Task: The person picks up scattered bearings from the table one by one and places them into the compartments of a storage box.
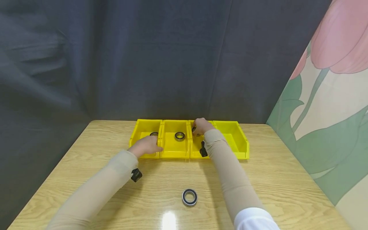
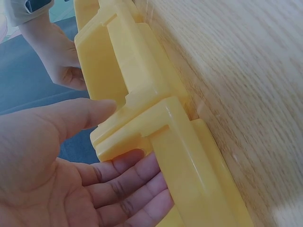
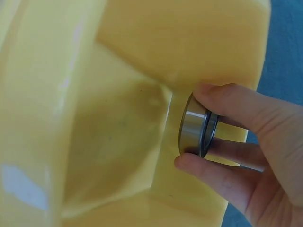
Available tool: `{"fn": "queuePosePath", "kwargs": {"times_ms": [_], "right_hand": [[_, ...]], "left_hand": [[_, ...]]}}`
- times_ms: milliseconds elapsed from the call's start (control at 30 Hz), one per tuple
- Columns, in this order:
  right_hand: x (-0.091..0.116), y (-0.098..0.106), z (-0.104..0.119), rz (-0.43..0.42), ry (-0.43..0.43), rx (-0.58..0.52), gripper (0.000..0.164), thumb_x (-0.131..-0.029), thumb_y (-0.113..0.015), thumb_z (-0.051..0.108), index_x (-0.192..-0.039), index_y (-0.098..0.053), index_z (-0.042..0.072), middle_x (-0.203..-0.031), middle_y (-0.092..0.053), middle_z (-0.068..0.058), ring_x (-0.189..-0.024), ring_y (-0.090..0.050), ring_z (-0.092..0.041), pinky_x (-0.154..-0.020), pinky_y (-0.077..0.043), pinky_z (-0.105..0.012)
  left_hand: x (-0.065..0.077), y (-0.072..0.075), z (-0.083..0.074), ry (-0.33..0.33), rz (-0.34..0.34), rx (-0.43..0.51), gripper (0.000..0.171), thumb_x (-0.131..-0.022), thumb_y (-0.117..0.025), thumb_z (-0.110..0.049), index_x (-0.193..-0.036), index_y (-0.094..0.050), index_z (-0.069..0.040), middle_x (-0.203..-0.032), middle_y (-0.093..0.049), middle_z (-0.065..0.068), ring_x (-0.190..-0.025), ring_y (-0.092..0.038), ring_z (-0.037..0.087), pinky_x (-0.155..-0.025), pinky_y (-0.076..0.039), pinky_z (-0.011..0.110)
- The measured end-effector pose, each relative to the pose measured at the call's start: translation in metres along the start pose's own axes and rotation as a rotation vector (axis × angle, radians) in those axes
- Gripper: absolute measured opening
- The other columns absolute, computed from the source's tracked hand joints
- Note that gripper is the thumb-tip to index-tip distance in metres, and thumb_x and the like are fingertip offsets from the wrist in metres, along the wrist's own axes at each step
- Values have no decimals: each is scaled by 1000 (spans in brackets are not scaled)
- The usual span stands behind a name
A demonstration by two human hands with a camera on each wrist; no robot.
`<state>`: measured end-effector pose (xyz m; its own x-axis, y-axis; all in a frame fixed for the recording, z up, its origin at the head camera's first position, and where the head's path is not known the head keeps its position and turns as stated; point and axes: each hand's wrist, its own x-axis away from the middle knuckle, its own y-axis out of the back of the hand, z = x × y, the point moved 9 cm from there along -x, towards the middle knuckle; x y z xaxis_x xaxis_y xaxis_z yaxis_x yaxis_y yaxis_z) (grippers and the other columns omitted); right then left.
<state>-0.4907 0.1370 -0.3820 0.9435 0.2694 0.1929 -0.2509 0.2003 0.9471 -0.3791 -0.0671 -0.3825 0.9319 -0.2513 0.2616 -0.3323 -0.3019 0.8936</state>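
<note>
My right hand (image 1: 203, 126) reaches into the third yellow bin from the left and pinches a ball bearing (image 3: 193, 126) between thumb and fingers. In the right wrist view the bearing stands on edge near the bin's wall (image 3: 222, 52). My left hand (image 1: 147, 145) lies over the leftmost bin (image 2: 182, 161). Its extended fingers dip inside the rim, while the thumb lies apart near the neighbouring bin; it holds no bearing. Beyond that hand, another bearing (image 1: 154, 133) sits partly hidden in the leftmost bin. The second bin holds a bearing (image 1: 180, 140) lying flat.
One more bearing (image 1: 189, 203) lies on the wooden table (image 1: 161, 188) in front of the bins. The rightmost yellow bin (image 1: 243, 155) stands beside my right forearm. A dark curtain (image 1: 172, 64) hangs behind, and a flower-painted wall (image 1: 330, 127) rises at the right.
</note>
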Motion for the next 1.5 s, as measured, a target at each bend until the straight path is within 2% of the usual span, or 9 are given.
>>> {"fn": "queuePosePath", "kwargs": {"times_ms": [333,700,833,1133,1300,1500], "right_hand": [[-8,-6,-1,5,6,38,43,-85,-75,17,-125,-64,6,-124,-63,-11,-99,-58,-23,-91,-50,-36],[-10,-15,0,-28,10,83,27,-84,-74,13,-110,-70,6,-106,-66,-10,-87,-55,-22,-79,-48,-33],[-9,-16,2,-34,8,73,25,-83,-75,11,-106,-70,5,-102,-67,-10,-86,-55,-23,-78,-48,-33],[-7,-18,-2,-39,-34,41,25,-81,-77,9,-104,-70,4,-101,-68,-10,-86,-56,-23,-80,-48,-34],[-9,-21,-3,-48,-41,48,18,-83,-74,9,-100,-70,4,-98,-68,-11,-83,-57,-24,-77,-48,-33],[-10,-23,-2,-61,-41,76,20,-86,-72,10,-104,-70,3,-104,-69,-12,-87,-59,-23,-80,-49,-35]], "left_hand": [[-1,0,1,-9,-1,-5,43,-90,-65,-32,-119,-57,-1,-91,-60,5,-81,-54,21,-79,-45,36],[-2,-2,1,-4,2,-2,41,-91,-65,-31,-119,-57,-3,-88,-59,5,-80,-53,21,-78,-44,35],[-3,-2,1,-3,5,0,42,-91,-65,-32,-120,-57,-3,-87,-58,5,-80,-53,20,-78,-43,35],[-2,-2,1,15,12,-1,41,-91,-65,-32,-117,-56,-2,-78,-50,3,-74,-52,19,-71,-41,33],[0,-2,2,24,12,-5,42,-91,-65,-33,-117,-56,-1,-77,-50,3,-73,-52,19,-72,-41,33],[-1,-3,3,28,8,-4,42,-91,-65,-34,-116,-56,-1,-76,-49,3,-72,-52,19,-71,-41,32]]}}
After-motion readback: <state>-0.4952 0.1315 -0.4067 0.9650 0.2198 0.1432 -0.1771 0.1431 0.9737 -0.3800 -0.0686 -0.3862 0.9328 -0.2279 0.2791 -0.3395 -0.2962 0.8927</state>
